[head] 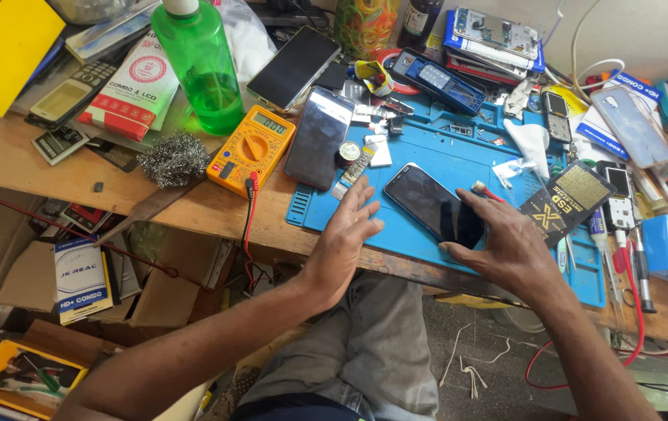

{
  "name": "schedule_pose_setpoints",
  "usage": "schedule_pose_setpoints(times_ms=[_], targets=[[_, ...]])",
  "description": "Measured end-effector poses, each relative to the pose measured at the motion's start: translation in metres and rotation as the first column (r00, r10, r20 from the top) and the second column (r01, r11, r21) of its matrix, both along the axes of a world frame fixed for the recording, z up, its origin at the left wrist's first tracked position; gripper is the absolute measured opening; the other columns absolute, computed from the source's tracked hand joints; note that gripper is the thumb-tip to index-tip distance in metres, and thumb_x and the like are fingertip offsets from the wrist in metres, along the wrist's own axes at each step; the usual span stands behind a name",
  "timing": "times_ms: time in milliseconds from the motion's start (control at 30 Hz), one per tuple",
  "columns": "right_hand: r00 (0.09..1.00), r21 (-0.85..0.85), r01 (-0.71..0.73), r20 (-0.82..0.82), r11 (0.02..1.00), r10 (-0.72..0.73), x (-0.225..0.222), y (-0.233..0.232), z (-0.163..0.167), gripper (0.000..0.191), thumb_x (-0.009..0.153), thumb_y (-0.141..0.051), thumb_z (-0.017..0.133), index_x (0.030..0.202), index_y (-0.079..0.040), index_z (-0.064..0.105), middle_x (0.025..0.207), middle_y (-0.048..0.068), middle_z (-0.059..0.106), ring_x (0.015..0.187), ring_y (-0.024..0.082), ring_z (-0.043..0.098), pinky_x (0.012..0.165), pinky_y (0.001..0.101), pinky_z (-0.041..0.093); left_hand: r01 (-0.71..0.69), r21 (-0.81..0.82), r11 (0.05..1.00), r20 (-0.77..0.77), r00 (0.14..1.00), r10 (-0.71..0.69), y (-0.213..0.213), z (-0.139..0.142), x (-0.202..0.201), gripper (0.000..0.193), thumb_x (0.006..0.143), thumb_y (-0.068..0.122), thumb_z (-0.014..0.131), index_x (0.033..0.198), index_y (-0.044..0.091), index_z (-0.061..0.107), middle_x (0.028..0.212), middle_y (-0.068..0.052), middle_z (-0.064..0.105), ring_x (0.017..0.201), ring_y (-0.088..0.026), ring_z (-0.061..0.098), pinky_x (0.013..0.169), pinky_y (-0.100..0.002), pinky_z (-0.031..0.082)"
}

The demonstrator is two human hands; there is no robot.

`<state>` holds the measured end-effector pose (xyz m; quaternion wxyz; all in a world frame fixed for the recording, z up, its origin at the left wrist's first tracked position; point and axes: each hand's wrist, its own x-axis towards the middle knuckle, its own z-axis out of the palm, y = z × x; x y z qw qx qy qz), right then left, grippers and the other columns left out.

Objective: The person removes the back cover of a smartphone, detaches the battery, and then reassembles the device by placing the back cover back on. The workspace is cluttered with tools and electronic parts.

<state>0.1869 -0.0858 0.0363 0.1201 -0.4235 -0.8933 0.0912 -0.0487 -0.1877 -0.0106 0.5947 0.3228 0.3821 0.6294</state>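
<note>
A dark smartphone [426, 201] lies screen-up on the blue work mat [443, 148] near the bench's front edge. My right hand [505, 238] hovers over the phone's near right end, fingers spread, with the fingertips touching or just above its corner. My left hand [343, 234] is open just left of the phone, fingers extended over the mat's edge, holding nothing. A second dark phone [318, 137] lies upright at the mat's left side.
A yellow multimeter [252, 148] with a red lead, steel wool [172, 157] and a green bottle [198, 62] stand to the left. A black flat pack [566, 204], tweezers and pens lie to the right. Phones, boxes and cables crowd the back. Cardboard boxes sit below the bench.
</note>
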Motion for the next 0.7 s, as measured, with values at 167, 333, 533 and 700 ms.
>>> schedule_pose_setpoints(times_ms=[167, 333, 533, 700], targets=[[0.948, -0.196, 0.175, -0.230, 0.965, -0.219, -0.003, -0.013, -0.005, 0.089, 0.063, -0.029, 0.089, 0.144, -0.009, 0.057, 0.127, 0.017, 0.072, 0.122, 0.029, 0.067, 0.104, 0.0414, 0.052, -0.126, -0.058, 0.990, 0.360, 0.923, 0.138, 0.018, -0.014, 0.033, 0.077, 0.098, 0.022, 0.052, 0.161, 0.008, 0.011, 0.163, -0.019, 0.030, 0.151, -0.031, 0.032, 0.123, -0.046, 0.025], [0.823, -0.027, 0.196, -0.539, 0.980, -0.179, -0.024, -0.051, -0.011, 0.086, 0.068, -0.020, 0.090, 0.143, -0.001, 0.056, 0.130, 0.019, 0.068, 0.120, 0.030, 0.066, 0.103, 0.0420, 0.050, -0.004, 0.198, 0.980, 0.672, 0.729, -0.133, 0.056, -0.012, 0.058, 0.081, 0.108, 0.061, 0.035, 0.159, -0.001, 0.030, 0.151, -0.023, 0.048, 0.139, -0.037, 0.048, 0.118, -0.051, 0.039], [0.832, 0.348, 0.333, -0.547, 0.876, -0.098, -0.045, -0.065, -0.014, 0.083, 0.078, -0.016, 0.081, 0.150, 0.003, 0.044, 0.141, 0.024, 0.056, 0.128, 0.039, 0.054, 0.106, 0.0452, 0.046, 0.172, 0.372, 0.912, 0.654, 0.649, -0.389, 0.103, 0.012, 0.052, 0.084, 0.108, 0.070, 0.025, 0.147, 0.000, 0.051, 0.139, -0.022, 0.062, 0.127, -0.038, 0.061, 0.113, -0.051, 0.047], [0.553, -0.213, 0.185, -0.785, 0.959, -0.281, -0.033, -0.045, -0.012, 0.067, 0.095, -0.021, 0.066, 0.154, 0.000, 0.041, 0.124, 0.019, 0.067, 0.108, 0.025, 0.068, 0.089, 0.0354, 0.056, 0.272, 0.405, 0.873, 0.551, 0.689, -0.471, 0.120, 0.023, 0.041, 0.085, 0.109, 0.068, 0.023, 0.147, -0.003, 0.051, 0.136, -0.022, 0.064, 0.125, -0.039, 0.063, 0.112, -0.053, 0.048]])
